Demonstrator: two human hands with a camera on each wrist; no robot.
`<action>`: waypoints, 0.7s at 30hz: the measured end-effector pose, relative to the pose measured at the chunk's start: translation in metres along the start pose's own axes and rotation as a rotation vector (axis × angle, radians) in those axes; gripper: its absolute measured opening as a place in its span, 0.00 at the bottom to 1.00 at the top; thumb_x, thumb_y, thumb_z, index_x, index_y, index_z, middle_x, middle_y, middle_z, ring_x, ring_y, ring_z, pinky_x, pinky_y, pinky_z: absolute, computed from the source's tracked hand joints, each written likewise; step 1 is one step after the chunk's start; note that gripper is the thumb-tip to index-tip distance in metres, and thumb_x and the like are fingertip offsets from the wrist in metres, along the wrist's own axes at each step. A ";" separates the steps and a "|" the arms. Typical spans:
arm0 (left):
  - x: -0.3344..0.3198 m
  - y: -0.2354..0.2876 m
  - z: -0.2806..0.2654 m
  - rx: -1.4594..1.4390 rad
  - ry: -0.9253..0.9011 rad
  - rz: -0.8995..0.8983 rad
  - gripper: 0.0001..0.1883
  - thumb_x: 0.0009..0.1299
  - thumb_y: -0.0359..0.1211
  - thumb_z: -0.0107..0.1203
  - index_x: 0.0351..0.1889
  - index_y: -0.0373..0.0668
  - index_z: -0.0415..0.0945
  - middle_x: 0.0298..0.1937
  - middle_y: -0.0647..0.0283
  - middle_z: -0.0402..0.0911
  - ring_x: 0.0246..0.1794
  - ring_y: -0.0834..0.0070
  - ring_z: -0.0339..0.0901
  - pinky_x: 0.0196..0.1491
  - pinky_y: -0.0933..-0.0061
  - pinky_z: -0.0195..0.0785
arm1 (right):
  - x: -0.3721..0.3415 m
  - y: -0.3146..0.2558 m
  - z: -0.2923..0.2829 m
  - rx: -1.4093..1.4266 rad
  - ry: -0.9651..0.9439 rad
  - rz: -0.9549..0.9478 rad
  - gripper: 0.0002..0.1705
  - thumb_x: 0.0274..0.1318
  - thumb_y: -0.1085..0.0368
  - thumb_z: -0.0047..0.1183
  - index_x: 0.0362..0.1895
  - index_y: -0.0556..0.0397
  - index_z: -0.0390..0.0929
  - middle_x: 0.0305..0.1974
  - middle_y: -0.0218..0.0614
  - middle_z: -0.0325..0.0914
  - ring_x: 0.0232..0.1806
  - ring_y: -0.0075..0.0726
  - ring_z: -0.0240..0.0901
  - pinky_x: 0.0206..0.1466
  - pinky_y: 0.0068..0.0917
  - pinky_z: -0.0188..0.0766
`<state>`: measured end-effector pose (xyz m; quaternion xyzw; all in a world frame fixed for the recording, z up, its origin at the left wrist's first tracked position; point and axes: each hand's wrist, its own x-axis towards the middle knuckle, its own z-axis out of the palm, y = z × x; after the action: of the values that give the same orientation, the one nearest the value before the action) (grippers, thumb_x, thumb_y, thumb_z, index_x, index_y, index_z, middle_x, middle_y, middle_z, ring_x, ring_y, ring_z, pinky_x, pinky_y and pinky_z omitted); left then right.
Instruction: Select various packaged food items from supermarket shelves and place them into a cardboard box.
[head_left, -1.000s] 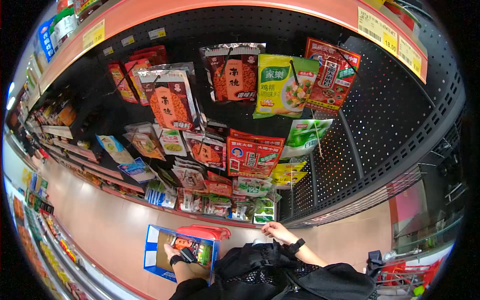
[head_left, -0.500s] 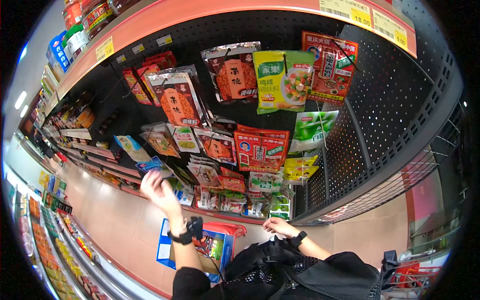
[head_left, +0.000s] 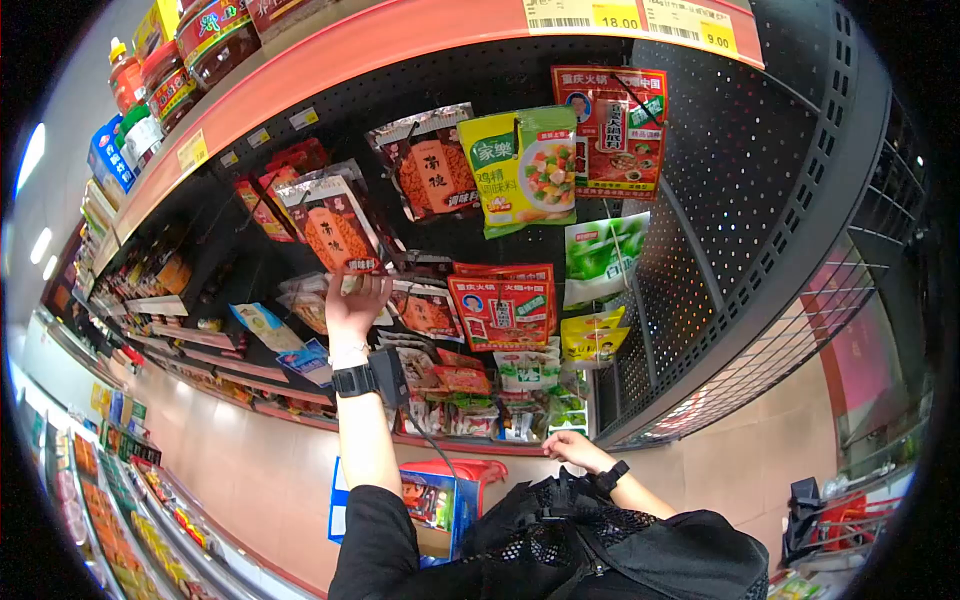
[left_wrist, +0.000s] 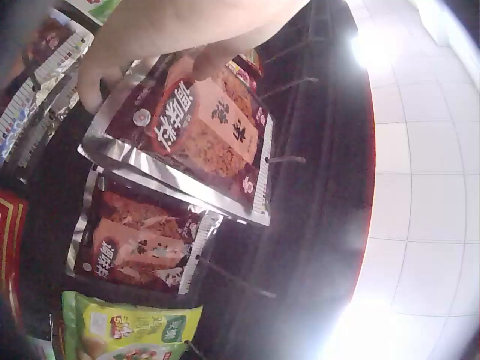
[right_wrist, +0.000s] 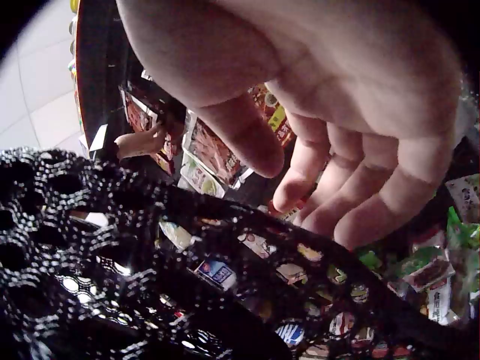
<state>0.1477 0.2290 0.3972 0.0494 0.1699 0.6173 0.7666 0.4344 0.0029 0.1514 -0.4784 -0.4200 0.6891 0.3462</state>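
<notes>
A brown-and-silver seasoning packet (head_left: 330, 232) hangs on a hook at the left of the black pegboard. My left hand (head_left: 354, 308) is raised to its lower end. In the left wrist view the thumb (left_wrist: 214, 64) lies on the front of the packet (left_wrist: 202, 127), and the fingers reach behind its bottom edge. A second brown packet (left_wrist: 142, 240) hangs beside it, with a yellow-green packet (left_wrist: 135, 330) further along. Down in front of my body is my right hand (head_left: 580, 453), fingers loosely curled with nothing in them, as the right wrist view (right_wrist: 330, 112) also shows.
Red hotpot packets (head_left: 502, 308), a green-white packet (head_left: 603, 262) and yellow packets (head_left: 594, 338) hang on nearby hooks. A blue box (head_left: 339, 500) with packets inside stands below, by a red container (head_left: 485, 470). An orange shelf edge (head_left: 440, 40) runs overhead; a wire rack (head_left: 740, 370) is at right.
My left hand has risen out of the blue box, up to the lower end of the hanging brown packet. My right hand stays low. The head view has shifted.
</notes>
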 end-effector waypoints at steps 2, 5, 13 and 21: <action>-0.002 0.000 -0.007 -0.018 0.026 0.037 0.15 0.58 0.38 0.52 0.37 0.40 0.63 0.38 0.62 0.66 0.48 0.66 0.60 0.58 0.54 0.44 | 0.004 0.008 -0.002 0.002 0.003 0.003 0.07 0.50 0.68 0.40 0.31 0.57 0.69 0.28 0.31 0.71 0.29 0.23 0.66 0.33 0.18 0.63; -0.009 -0.003 -0.007 -0.012 0.102 0.121 0.14 0.60 0.39 0.51 0.38 0.42 0.66 0.34 0.63 0.70 0.45 0.65 0.64 0.56 0.56 0.48 | 0.007 0.005 -0.002 0.000 -0.022 0.009 0.07 0.50 0.69 0.39 0.31 0.57 0.69 0.28 0.31 0.71 0.29 0.23 0.65 0.34 0.18 0.63; -0.036 0.005 -0.020 -0.029 -0.362 0.188 0.18 0.56 0.36 0.53 0.43 0.39 0.67 0.41 0.57 0.72 0.41 0.68 0.69 0.46 0.71 0.65 | 0.014 0.002 0.005 -0.042 -0.080 0.034 0.08 0.50 0.68 0.40 0.32 0.57 0.70 0.28 0.32 0.71 0.30 0.23 0.66 0.35 0.19 0.64; -0.072 0.008 -0.004 0.384 -0.075 0.562 0.25 0.54 0.49 0.50 0.49 0.53 0.62 0.47 0.69 0.69 0.45 0.73 0.66 0.46 0.64 0.58 | 0.024 0.008 0.005 -0.066 -0.118 0.038 0.09 0.49 0.67 0.40 0.32 0.57 0.70 0.28 0.31 0.72 0.30 0.24 0.66 0.35 0.20 0.65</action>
<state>0.1258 0.1611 0.4104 0.2605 0.2346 0.7588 0.5490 0.4215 0.0191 0.1361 -0.4561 -0.4532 0.7083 0.2916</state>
